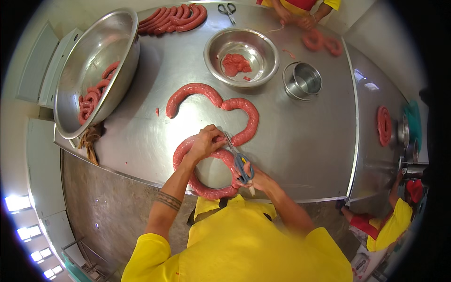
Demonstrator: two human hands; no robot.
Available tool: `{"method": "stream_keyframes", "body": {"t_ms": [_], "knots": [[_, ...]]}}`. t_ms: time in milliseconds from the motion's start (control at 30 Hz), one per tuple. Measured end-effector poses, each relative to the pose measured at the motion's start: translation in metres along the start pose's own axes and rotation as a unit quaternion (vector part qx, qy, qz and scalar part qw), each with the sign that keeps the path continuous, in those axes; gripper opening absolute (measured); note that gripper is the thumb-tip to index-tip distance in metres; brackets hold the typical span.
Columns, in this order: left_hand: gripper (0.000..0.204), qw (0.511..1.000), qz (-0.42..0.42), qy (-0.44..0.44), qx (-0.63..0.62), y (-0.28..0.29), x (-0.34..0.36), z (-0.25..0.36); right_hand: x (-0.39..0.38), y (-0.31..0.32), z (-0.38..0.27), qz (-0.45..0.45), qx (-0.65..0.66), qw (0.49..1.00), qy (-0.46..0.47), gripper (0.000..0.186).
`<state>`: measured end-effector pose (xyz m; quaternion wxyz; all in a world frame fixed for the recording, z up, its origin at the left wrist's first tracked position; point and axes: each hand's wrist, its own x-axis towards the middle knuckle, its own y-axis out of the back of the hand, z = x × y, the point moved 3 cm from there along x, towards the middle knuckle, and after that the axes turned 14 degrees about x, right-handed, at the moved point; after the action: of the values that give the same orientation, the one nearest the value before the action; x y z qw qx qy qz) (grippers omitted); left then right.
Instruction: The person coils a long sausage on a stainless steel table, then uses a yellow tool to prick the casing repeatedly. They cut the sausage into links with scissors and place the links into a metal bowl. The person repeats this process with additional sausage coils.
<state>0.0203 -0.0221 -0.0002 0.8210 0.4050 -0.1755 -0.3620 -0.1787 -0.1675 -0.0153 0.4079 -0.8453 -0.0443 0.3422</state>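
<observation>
My left hand (pixel 204 143), its fingers closed, pinches the sausage at the upper edge of a large pink ring of raw sausage (pixel 211 191) near the table's front edge. In my right hand (pixel 258 181) are grey-handled scissors (pixel 242 164), their blades pointing up-left at the spot by my left fingertips. Just beyond lies a curved length of two linked sausages (pixel 251 120), its lower end beside the blades. A pale strand (pixel 252 190) hangs below my right hand; I cannot tell what it is.
On the steel table (pixel 314 145): a large basin (pixel 68 94) of sausages, brown cloth (pixel 91 143), sausage rows (pixel 174 16), spare scissors (pixel 228 11), a bowl (pixel 216 70) of mince, a small pail (pixel 303 80). Co-workers stand opposite (pixel 324 7) and at right (pixel 394 221), near another coil (pixel 384 124).
</observation>
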Motion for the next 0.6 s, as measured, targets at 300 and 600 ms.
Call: {"method": "stream_keyframes", "body": {"t_ms": [300, 600], "knots": [[0.013, 0.998, 0.056, 0.012, 0.033, 0.000, -0.011, 0.012, 0.025, -0.003, -0.011, 0.020, 0.021, 0.997, 0.070, 0.063], [0.044, 0.992, 0.101, 0.044, 0.059, 0.041, -0.092, -0.006, -0.067, 0.081, -0.058, 0.237, -0.441, 0.842, 0.200, 0.046]]}}
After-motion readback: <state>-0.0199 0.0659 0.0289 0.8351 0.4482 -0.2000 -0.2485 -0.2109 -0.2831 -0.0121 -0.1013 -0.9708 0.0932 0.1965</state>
